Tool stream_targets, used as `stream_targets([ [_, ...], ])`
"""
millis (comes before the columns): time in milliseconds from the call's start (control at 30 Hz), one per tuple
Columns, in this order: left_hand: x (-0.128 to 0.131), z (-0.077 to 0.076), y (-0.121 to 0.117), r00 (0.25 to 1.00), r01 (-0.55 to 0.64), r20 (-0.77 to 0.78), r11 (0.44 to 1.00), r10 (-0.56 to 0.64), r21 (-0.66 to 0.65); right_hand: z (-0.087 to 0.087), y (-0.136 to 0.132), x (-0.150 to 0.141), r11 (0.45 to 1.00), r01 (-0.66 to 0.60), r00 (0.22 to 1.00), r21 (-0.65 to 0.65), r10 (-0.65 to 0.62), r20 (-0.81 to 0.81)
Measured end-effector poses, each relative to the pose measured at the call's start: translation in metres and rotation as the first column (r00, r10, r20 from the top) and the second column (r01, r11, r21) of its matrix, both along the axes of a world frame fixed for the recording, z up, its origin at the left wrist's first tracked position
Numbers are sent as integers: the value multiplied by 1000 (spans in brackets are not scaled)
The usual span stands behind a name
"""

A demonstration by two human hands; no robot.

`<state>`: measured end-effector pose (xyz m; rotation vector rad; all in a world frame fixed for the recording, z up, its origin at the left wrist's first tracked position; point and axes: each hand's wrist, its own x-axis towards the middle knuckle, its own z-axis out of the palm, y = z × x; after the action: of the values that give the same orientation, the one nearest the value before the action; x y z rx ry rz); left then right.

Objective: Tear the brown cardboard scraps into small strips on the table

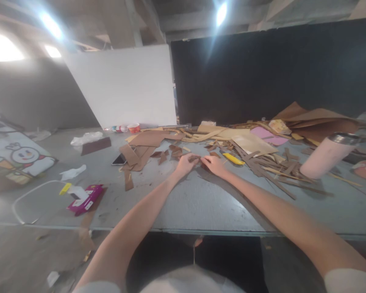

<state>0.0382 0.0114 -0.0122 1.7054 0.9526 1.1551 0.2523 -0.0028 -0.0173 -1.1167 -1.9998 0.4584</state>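
Note:
My left hand (186, 163) and my right hand (215, 165) meet over the middle of the table, fingertips almost touching. Both pinch a small brown piece, leather-like, which the fingers mostly cover. Just right of my right hand lies a yellow utility knife (233, 159). Small dark brown scraps (163, 156) are scattered beyond and left of my left hand. Further right, a pile of narrow brown strips (273, 175) spreads across the tabletop.
A pink tumbler (326, 156) stands on the right, by the strips. Larger brown sheets (320, 118) lie behind it. Left are a phone (119, 159), a purple wipes pack (87, 200) and a printed bag (18, 152). The table's front edge (207, 232) runs below my forearms.

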Motion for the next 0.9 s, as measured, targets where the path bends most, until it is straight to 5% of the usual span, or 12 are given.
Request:
stream_targets([
  [333, 3, -3, 1, 999, -24, -33, 999, 23, -27, -9, 5, 0, 999, 34, 998, 38, -36, 57],
  [600, 1, 2, -1, 980, -29, -195, 995, 48, 95, -14, 5, -2, 994, 71, 992, 80, -79, 99],
  [900, 1, 0, -2, 986, -1, -165, 1000, 5, 29, -11, 6, 0, 983, 150, 987, 109, -156, 42],
])
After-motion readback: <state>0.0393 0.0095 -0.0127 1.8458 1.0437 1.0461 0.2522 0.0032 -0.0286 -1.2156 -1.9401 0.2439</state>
